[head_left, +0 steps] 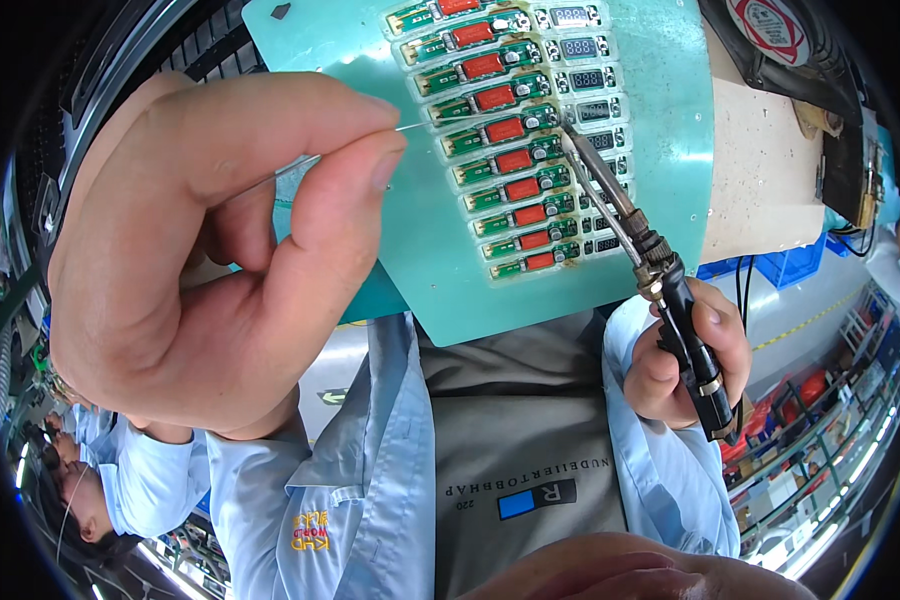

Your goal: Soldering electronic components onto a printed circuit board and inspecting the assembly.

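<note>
My left hand (220, 240) is closed in a pinch on a thin solder wire (412, 127), which runs rightward over the boards. In my right hand (658, 382) is a black-handled soldering iron (675, 290), with a thin metal tube along its shaft. The iron points up and left, its tip at the right end of a green circuit board (526, 128) with a red component. Several such boards sit in a column of recesses in a pale green plate (450, 292), each beside a small display module (579, 48). Exact contact of wire and tip cannot be made out.
A tan work surface (760, 170) lies right of the plate, with a black hose-like part (820, 60) beyond it. Blue bins (795, 262) and cables stand at the right. Another person in a light blue sleeve (155, 485) is at lower left.
</note>
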{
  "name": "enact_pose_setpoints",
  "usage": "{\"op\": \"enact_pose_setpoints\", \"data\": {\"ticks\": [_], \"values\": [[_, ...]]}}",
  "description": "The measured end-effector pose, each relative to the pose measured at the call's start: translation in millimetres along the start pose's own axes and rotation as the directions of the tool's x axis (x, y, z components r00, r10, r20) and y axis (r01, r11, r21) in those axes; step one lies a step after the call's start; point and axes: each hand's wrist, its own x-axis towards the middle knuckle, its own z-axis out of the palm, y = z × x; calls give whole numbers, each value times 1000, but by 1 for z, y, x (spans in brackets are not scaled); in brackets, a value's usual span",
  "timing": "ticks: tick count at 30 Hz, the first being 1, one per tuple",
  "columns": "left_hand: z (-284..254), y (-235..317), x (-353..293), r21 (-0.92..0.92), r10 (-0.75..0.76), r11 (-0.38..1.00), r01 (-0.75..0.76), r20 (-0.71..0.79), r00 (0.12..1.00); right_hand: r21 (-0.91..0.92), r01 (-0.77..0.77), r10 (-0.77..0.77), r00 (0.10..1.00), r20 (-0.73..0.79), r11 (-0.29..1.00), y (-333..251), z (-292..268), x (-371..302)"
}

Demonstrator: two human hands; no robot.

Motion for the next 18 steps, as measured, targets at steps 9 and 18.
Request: {"op": "enact_pose_setpoints", "data": {"ticks": [9,18], "values": [[7,1,-2,-31,-24,999,23,-25,999,-74,-89,93,994,60,993,-9,0,5],[28,-1,-11,33,-59,997,66,-177,982,-87,-82,91,991,96,993,-9,-1,8]]}}
